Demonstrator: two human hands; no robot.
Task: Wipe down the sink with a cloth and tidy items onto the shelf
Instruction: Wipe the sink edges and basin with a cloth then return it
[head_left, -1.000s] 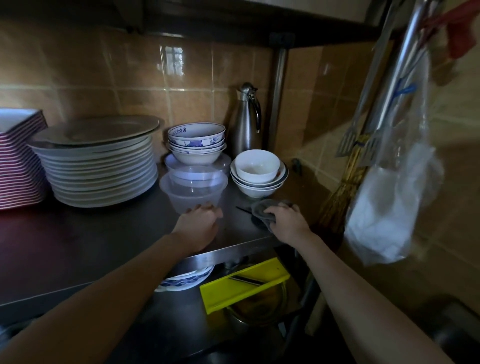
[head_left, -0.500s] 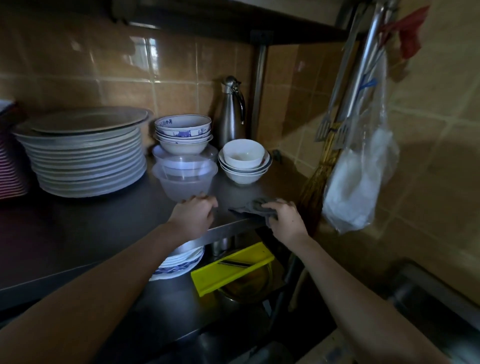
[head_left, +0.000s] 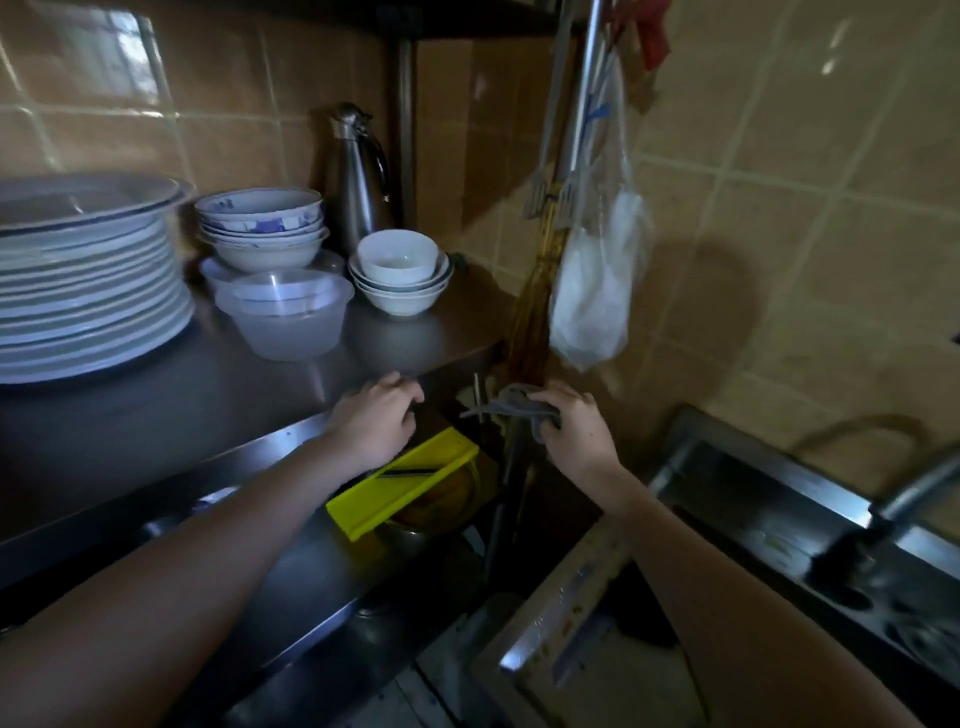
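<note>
Head view: right hand (head_left: 571, 434) grips the grey cloth (head_left: 511, 404) off the shelf (head_left: 234, 395) corner, left hand (head_left: 376, 422) loosely curled, empty, at its edge; I fear the cloth snagging the broom (head_left: 531, 322).

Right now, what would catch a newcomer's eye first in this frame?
The bright yellow plastic tray stands out at centre, under the steel shelf. A tall stack of white plates fills that shelf's left end. The right hand grips a crumpled grey cloth by that shelf's front corner.
</note>
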